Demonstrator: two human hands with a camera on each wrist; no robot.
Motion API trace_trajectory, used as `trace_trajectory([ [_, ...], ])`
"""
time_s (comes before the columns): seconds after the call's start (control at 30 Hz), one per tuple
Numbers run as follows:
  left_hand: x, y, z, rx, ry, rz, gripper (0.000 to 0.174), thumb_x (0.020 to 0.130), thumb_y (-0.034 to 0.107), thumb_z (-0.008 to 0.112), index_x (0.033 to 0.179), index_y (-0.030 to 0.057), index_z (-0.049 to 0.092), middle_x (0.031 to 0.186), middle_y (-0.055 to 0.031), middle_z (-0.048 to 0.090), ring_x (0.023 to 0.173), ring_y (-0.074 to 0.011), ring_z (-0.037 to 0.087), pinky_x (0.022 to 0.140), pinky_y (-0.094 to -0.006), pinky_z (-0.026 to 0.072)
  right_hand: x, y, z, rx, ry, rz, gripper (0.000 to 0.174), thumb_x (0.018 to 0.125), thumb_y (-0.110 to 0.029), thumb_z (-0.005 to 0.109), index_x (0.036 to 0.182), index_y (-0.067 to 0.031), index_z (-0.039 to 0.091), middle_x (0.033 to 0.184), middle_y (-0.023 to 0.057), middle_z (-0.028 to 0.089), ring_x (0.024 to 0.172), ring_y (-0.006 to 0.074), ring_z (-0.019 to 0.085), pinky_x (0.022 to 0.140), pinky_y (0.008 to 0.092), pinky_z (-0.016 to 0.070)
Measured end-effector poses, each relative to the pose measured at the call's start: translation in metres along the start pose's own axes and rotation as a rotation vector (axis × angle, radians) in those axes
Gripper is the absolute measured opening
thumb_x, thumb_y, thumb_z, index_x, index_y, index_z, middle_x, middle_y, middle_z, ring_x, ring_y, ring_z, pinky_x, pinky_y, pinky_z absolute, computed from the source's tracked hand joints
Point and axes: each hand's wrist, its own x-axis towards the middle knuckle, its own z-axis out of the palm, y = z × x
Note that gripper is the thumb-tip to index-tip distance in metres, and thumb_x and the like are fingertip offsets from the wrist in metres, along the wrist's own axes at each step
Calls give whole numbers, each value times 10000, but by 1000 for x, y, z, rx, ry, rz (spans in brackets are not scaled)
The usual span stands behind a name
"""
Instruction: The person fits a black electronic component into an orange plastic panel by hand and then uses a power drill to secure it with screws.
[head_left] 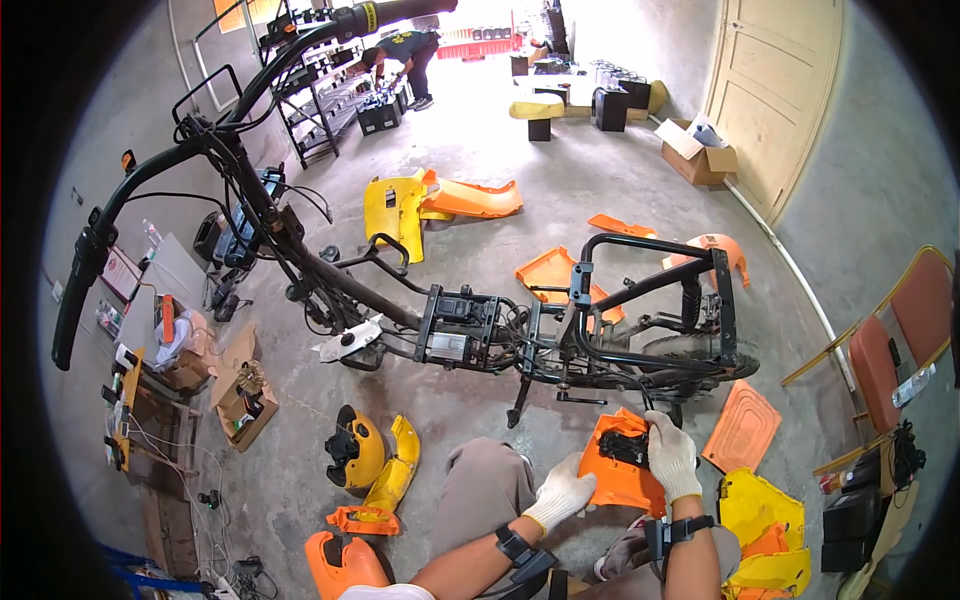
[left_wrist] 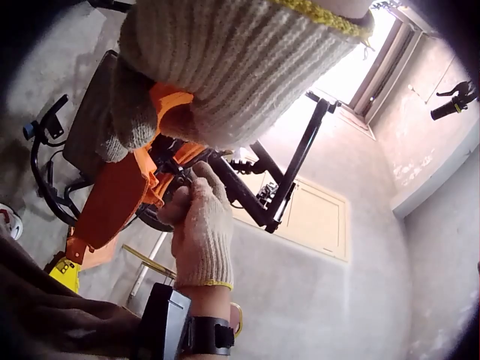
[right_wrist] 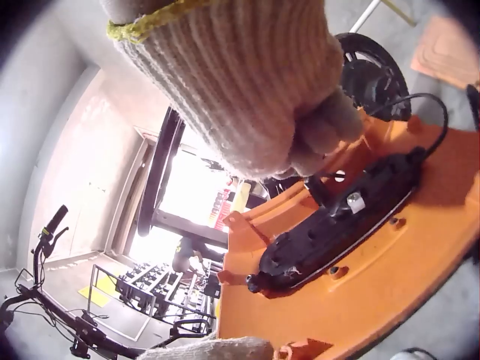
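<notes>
An orange plastic panel [head_left: 612, 488] is held low in front of the person, its inner face up. My left hand [head_left: 565, 494], in a white knitted glove, grips its left edge, with the thumb over the rim in the left wrist view. Fixed along the inside of the panel is a long black part [right_wrist: 337, 225] with a bright metal tab and a black cable [right_wrist: 439, 112]. My right hand [head_left: 673, 456], gloved too, has curled fingers at a short black piece rising from that part. The glove hides the fingertips' contact in the right wrist view.
A stripped scooter frame [head_left: 470, 340] stands just ahead, its rear wheel [head_left: 700, 358] behind the hands. Orange and yellow panels [head_left: 762, 520] lie around; a yellow helmet [head_left: 358, 450] is at left. A chair [head_left: 885, 365] stands right. Another person [head_left: 405, 55] bends over batteries at the back.
</notes>
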Motion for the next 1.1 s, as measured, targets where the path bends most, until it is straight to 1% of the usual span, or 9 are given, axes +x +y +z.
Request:
trace_trajectory([
  [0.2, 6, -10, 2, 10, 22, 27, 409, 879, 158, 496, 1265, 26, 531, 840, -136, 689, 564, -186, 665, 489, -315, 542, 6, 11, 17, 14, 28, 80, 274, 965, -206, 461, 1183, -149, 617, 1011, 197, 685, 942, 404, 654, 839, 480, 496],
  [0.3, 12, -16, 4, 68, 54, 64, 418, 873, 165, 502, 1266, 27, 539, 852, -145, 689, 568, -191, 666, 497, -319, 544, 5, 9, 15, 41, 81, 85, 275, 959, -197, 453, 1162, -110, 616, 962, 191, 699, 913, 380, 671, 828, 464, 504],
  [0.37, 8, -11, 3, 31, 37, 32, 425, 870, 167, 503, 1270, 28, 541, 858, -146, 688, 569, -193, 666, 507, -326, 546, 0, -6, -1, 276, -63, 215, 275, 954, -194, 449, 1129, -60, 614, 895, 172, 713, 882, 328, 691, 820, 422, 515],
  [0.4, 6, -9, 2, 31, 36, 32, 425, 870, 167, 503, 1270, 28, 541, 858, -146, 688, 569, -193, 666, 507, -326, 546, 0, -1, 1, 276, -62, 216, 275, 954, -194, 449, 1129, -60, 614, 895, 172, 713, 882, 328, 691, 820, 422, 515],
  [0.47, 2, -5, 1, -38, 9, 21, 423, 868, 165, 503, 1266, 25, 542, 854, -141, 687, 566, -187, 663, 505, -319, 546, -1, 12, 3, 227, -69, 78, 286, 961, -223, 459, 1113, -36, 613, 855, 166, 712, 880, 324, 692, 804, 434, 516],
  [0.57, 3, -1, 0, 33, 21, -6, 422, 868, 156, 503, 1267, 22, 540, 853, -134, 686, 567, -177, 662, 490, -305, 546, -5, 12, -5, 231, -95, 2, 260, 955, -201, 475, 1101, -32, 608, 863, 163, 712, 870, 311, 695, 803, 411, 523],
  [0.8, 4, -5, 0, -34, 14, 24, 366, 884, 154, 520, 1202, -24, 545, 802, -125, 673, 565, -177, 650, 486, -300, 532, -2, 14, -11, 391, -192, 93, 253, 930, -151, 514, 1115, -32, 638, 928, 171, 707, 880, 336, 677, 831, 391, 517],
  [0.97, -2, 3, -2, -19, 29, 11, 319, 861, 171, 550, 1107, -28, 580, 760, -101, 655, 572, -163, 641, 488, -299, 533, -2, 18, -4, 307, 15, -97, 199, 890, -142, 592, 1029, -53, 702, 961, 170, 682, 905, 321, 662, 821, 365, 500],
  [1.1, -1, 0, -1, -62, 36, -4, 297, 849, 178, 558, 1062, -24, 599, 734, -90, 644, 569, -162, 631, 492, -300, 530, 2, 24, 10, 320, 46, -67, 188, 875, -136, 619, 1012, -39, 703, 919, 170, 681, 872, 310, 667, 789, 356, 502],
])
